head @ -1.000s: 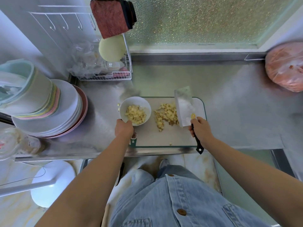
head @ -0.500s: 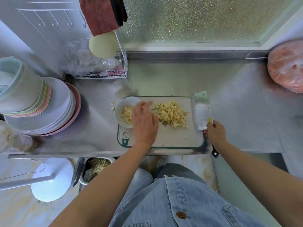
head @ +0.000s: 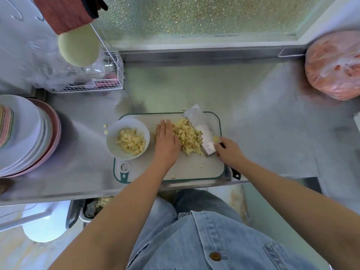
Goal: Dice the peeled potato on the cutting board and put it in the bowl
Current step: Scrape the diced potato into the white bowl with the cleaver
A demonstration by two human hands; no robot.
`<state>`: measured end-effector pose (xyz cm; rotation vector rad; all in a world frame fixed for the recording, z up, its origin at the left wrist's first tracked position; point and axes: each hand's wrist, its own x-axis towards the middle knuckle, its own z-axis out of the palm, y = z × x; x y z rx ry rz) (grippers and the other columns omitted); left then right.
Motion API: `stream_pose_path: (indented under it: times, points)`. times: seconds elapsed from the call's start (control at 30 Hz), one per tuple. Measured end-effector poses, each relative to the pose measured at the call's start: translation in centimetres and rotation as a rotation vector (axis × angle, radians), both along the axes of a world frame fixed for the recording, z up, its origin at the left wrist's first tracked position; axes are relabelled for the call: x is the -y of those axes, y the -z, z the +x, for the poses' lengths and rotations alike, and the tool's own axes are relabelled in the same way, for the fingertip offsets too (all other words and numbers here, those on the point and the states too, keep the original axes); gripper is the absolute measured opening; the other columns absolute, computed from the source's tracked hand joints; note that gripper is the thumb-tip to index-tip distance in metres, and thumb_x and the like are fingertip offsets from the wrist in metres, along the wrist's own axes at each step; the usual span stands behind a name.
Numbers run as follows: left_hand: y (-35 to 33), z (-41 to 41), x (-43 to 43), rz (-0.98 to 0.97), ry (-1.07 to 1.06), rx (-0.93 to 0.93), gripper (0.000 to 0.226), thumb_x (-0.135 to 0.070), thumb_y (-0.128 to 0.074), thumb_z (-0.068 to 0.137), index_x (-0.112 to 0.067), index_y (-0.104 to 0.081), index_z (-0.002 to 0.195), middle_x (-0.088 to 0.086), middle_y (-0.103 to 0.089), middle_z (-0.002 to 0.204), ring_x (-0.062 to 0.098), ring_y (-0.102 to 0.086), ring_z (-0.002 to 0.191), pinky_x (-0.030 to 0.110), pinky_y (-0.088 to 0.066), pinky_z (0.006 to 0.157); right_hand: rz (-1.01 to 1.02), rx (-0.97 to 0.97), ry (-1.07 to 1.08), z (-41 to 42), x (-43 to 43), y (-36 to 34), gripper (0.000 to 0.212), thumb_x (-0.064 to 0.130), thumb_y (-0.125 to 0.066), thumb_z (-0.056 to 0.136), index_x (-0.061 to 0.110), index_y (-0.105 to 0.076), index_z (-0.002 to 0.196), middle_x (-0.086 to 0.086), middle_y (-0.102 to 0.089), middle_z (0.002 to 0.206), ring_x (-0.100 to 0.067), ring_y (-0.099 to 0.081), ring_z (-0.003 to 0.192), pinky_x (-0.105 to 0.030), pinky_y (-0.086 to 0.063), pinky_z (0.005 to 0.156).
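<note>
A pile of diced potato point(head: 188, 137) lies in the middle of the grey cutting board point(head: 191, 168). My left hand point(head: 166, 143) rests flat with straight fingers against the pile's left side. My right hand point(head: 229, 152) grips the handle of a cleaver point(head: 202, 133), whose blade leans against the pile's right side. A white bowl point(head: 113, 141) with diced potato in it sits on the board's left end.
Two loose potato bits point(head: 105, 128) lie on the steel counter left of the bowl. Stacked plates point(head: 29, 137) stand at far left, a wire rack point(head: 105, 82) at the back left, a pink bagged bundle point(head: 335, 65) at back right.
My left hand went from the bowl's rim to the pile's left side. The cleaver swung back in against the pile's right side. The bowl now sits a little further left.
</note>
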<state>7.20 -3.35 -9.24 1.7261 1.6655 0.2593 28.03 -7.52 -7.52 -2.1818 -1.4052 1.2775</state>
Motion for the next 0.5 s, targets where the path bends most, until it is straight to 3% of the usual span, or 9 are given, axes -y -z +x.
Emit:
stream_pose_path:
  times: [0.33,0.5]
  points:
    - [0.7,1.1,-0.3,-0.006,-0.065,-0.014,0.052,-0.02,-0.025,0.105,-0.006,-0.01,0.153,0.01,-0.002,0.162,0.026,0.0,0.149,0.031,0.0,0.119,-0.058,-0.103,-0.123,-1.0,-0.4,0.2,0.018,0.012,-0.045,0.093,0.009,-0.048,0.076,-0.003,-0.054,0.064,-0.015,-0.044,0.053,-0.028,-0.037,0.052]
    - [0.1,0.7,-0.4,-0.04,-0.035,0.017,0.053,-0.022,-0.025,0.106,-0.007,-0.008,0.154,0.008,-0.002,0.162,0.025,0.001,0.149,0.028,0.001,0.117,-0.143,-0.243,0.004,-1.0,-0.7,-0.6,0.02,0.008,-0.045,0.092,0.011,-0.043,0.072,-0.004,-0.05,0.06,-0.015,-0.038,0.05,-0.022,-0.03,0.042]
